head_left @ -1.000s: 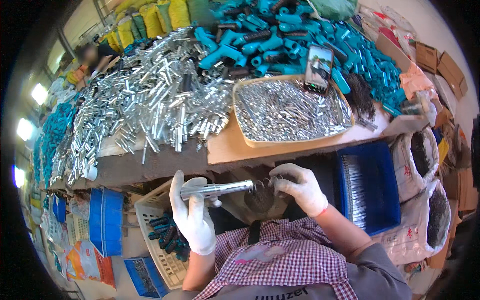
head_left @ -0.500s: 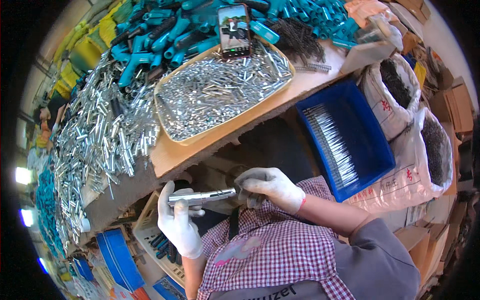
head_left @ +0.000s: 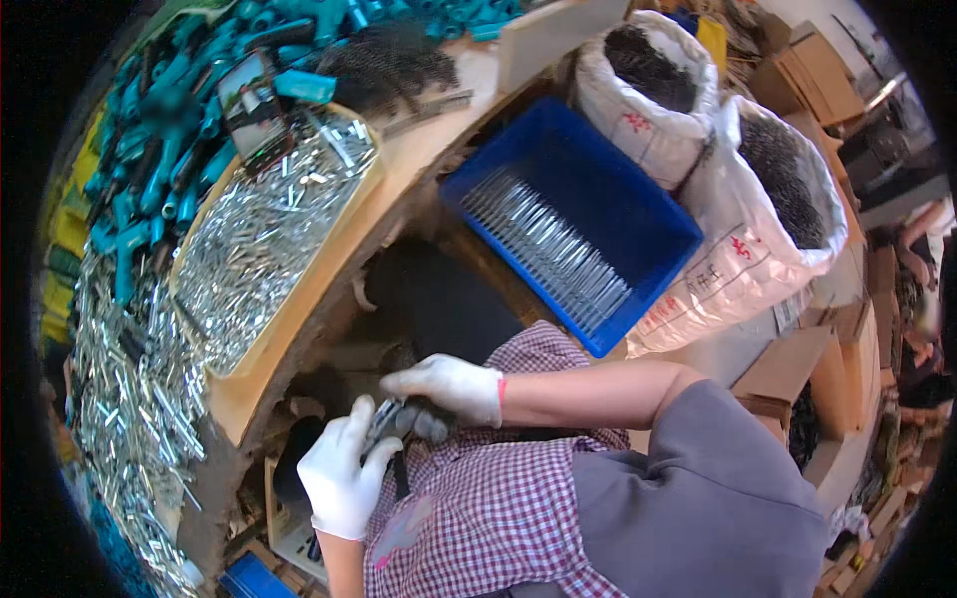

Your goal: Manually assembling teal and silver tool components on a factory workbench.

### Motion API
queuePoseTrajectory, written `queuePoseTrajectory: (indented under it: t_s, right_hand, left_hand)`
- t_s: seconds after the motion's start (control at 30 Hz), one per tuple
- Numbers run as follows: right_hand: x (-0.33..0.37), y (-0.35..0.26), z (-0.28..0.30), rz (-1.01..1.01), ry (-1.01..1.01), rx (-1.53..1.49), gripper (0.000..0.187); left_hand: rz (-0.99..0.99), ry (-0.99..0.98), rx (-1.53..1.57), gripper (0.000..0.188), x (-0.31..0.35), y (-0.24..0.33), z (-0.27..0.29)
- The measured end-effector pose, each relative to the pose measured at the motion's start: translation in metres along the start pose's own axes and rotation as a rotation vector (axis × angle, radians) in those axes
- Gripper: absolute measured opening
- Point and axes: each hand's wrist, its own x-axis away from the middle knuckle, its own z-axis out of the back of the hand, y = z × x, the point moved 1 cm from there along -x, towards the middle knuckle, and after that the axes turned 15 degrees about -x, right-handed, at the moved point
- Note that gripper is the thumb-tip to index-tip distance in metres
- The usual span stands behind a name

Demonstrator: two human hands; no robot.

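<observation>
In front of my apron, my two gloved hands meet around a silver metal tube (head_left: 384,421). My left hand (head_left: 344,470) is closed on one end of it, thumb and fingers wrapped about it. From the other side my right hand (head_left: 451,391), its glove fingertips stained grey, grips the tube's far part. Fingers cover most of the tube, so its ends cannot be made out. Beyond the hands, a deep blue bin (head_left: 608,189) holds a row of long, thin silver rods (head_left: 548,249).
A shallow yellowish tray (head_left: 375,184) full of small metal parts lies on the worktable, with a phone (head_left: 252,110) at its far edge. Loose silver tubes (head_left: 140,399) and teal handles (head_left: 164,169) pile up leftward. White sacks (head_left: 763,264) of dark springs stand right.
The view has swung to the right. My right hand has closed onto the metal tube, and both hands have come together; half a second ago the tube lay more exposed in my left hand.
</observation>
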Motion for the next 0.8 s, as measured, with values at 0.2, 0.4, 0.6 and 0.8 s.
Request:
queuePoseTrajectory:
  t_s: [0.2,0.4,0.6,0.8]
  right_hand:
    - [0.047,-0.065,0.058,0.350,0.153,0.654,0.039]
    - [0.090,-0.105,0.233,0.476,0.698,1.727,0.020]
    - [0.089,-0.080,0.252,0.401,0.633,2.003,0.022]
    - [0.075,-0.083,0.240,0.193,0.662,2.127,0.022]
  left_hand:
    - [-0.042,-0.045,0.094,0.037,0.000,0.004,-0.013]
    - [0.311,0.071,0.316,0.029,0.017,-0.001,-0.031]
    - [0.597,0.073,0.475,0.034,0.033,-0.010,-0.040]
    - [0.667,0.055,0.514,0.036,0.036,-0.011,-0.035]
